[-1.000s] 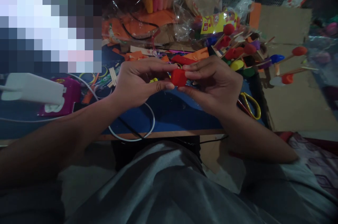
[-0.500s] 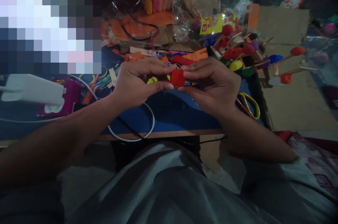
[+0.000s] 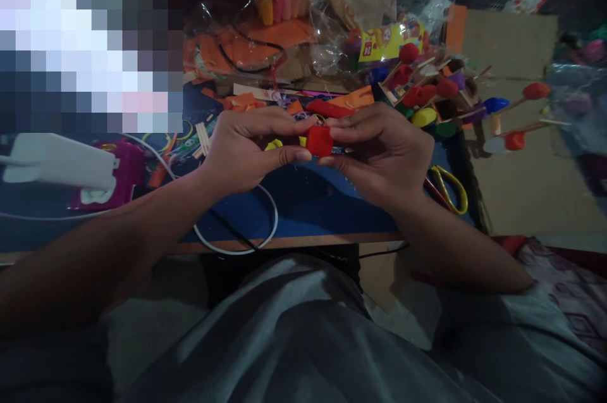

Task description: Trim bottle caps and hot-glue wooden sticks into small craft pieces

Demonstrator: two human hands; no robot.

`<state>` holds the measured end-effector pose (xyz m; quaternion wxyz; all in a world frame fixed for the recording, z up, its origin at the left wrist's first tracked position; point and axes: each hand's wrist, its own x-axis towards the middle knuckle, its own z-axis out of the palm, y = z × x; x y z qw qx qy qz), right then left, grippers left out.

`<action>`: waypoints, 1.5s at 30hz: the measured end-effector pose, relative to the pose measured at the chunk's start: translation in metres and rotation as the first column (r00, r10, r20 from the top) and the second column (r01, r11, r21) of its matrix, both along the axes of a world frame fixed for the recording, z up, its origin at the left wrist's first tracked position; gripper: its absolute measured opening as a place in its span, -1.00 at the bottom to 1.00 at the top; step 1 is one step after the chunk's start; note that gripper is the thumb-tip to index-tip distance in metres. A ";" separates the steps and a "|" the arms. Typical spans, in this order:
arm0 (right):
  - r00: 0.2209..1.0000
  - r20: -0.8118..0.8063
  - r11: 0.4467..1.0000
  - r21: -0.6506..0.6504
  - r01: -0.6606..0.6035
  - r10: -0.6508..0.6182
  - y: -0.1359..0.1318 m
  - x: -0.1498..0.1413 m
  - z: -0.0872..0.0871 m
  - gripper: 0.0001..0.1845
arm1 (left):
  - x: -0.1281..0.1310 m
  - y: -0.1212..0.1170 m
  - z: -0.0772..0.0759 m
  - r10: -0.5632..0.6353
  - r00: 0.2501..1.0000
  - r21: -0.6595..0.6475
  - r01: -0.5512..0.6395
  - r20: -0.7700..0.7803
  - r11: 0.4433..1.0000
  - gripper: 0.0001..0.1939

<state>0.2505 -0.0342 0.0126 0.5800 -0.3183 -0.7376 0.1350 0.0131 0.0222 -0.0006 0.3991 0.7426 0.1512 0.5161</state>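
Observation:
Between my two hands is a small lump of red modelling clay [image 3: 320, 141], rounded and block-like, held just above the blue table top. From the left, my left hand [image 3: 249, 147] pinches it with thumb below and fingertips above. My right hand [image 3: 379, 143] closes on its right side, thumb under and forefinger on top. Behind the fingers, bits of yellow material [image 3: 274, 145] show partly. A flat red piece [image 3: 329, 107] lies just past my fingertips.
Yellow-handled scissors [image 3: 449, 190] lie right of my right wrist. Coloured clay shapes on sticks [image 3: 535, 92] crowd the right back beside cardboard [image 3: 526, 188]. At left stand a white charger [image 3: 61, 162] and purple socket block [image 3: 130, 169]; a white cable [image 3: 276, 213] loops near the table edge.
Both hands keep their pinch on the red clay, with only tiny shifts of the fingers. The view has moved very slightly; nothing was let go or picked up.

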 end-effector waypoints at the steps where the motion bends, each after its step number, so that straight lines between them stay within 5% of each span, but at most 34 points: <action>1: 1.000 -0.001 1.000 0.000 0.007 -0.007 0.000 0.000 0.000 -0.72 | -0.001 -0.001 0.000 -0.003 1.000 -0.014 0.003 -0.015 1.000 -0.47; 9: 1.000 0.017 1.000 -0.014 0.018 -0.018 -0.001 -0.001 0.004 -0.65 | -0.001 -0.011 0.004 0.034 0.995 -0.161 -0.049 -0.098 0.986 -0.59; 17: 0.985 0.169 0.998 0.064 0.012 -0.022 0.002 -0.004 0.003 -0.57 | 0.005 -0.015 0.003 -0.076 0.989 -0.363 0.026 -0.125 0.932 -0.42; 22: 0.950 0.307 0.998 0.002 0.056 -0.054 -0.001 -0.001 0.006 -0.44 | 0.004 -0.012 0.005 -0.188 0.982 -0.500 0.148 -0.030 0.853 -0.49; 29: 0.966 0.260 0.994 0.100 -0.036 0.008 0.002 -0.002 0.007 -0.51 | 0.002 -0.014 0.004 -0.350 0.937 -0.596 0.290 0.017 0.748 -0.60; 36: 0.953 0.303 0.997 0.080 0.001 -0.025 0.003 0.001 0.005 -0.61 | 0.004 -0.011 0.004 -0.296 0.952 -0.497 0.222 -0.074 0.839 -0.44; 45: 0.942 0.329 0.994 0.104 0.032 -0.065 0.009 0.001 -0.006 -0.57 | 0.005 -0.012 -0.006 -0.075 0.981 -0.364 0.006 -0.177 0.932 -0.37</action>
